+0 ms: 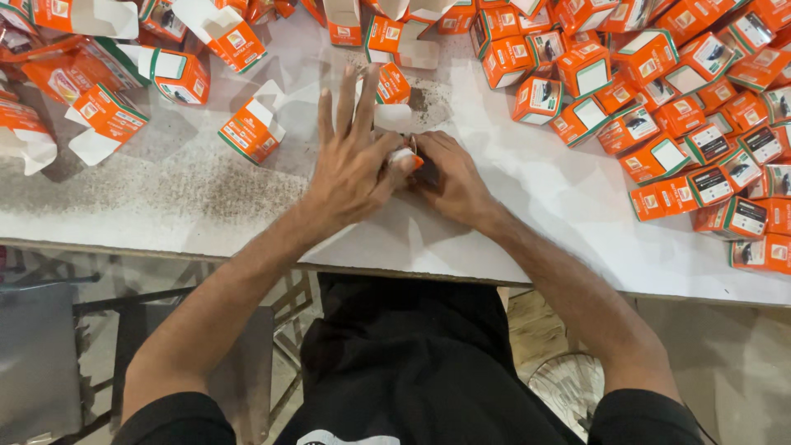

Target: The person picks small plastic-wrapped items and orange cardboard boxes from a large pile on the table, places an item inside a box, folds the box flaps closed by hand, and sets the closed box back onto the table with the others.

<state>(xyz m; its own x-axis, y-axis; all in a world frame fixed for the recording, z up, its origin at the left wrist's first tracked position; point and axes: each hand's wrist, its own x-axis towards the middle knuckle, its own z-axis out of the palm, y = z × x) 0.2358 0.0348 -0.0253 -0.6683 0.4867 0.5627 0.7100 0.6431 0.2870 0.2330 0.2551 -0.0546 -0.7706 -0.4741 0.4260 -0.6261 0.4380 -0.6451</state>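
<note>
Dark-shirted lap below, white worktop (206, 206) above, heaped with orange cartons (700, 107). Both hands meet on 1 small orange-and-white box (406, 156) at centre: left hand (350, 165) splayed over it, right hand (449, 177) clenched around it. Pressing hard could crush its flap.

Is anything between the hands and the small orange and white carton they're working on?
Nothing visible: the left hand and right hand both already touch the small orange and white carton on the white table. Other orange cartons lie apart.
</note>
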